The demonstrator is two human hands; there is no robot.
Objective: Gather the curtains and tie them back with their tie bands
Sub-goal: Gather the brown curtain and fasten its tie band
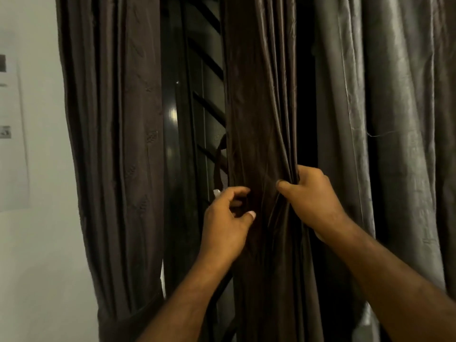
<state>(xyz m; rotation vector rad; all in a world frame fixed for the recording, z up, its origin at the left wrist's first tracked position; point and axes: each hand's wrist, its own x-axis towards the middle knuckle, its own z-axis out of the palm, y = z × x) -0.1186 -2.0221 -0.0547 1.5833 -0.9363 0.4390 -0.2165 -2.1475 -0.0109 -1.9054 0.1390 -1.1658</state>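
At nine o'clock hangs the left curtain, seemingly banded low down. At centre, the tie band, a thin loop running twelve-to-six, lies at twelve o'clock of the nearer left hand, whose fingers are curled but whose grasp is unclear. At three o'clock, the right hand clutches the gathered curtain.

A pale wall fills the left of the frame. At its upper left hangs a sheet of paper with small dark prints. At centre stands a dark window crossed by slanting bars, with a small bright reflection on its glossy frame.
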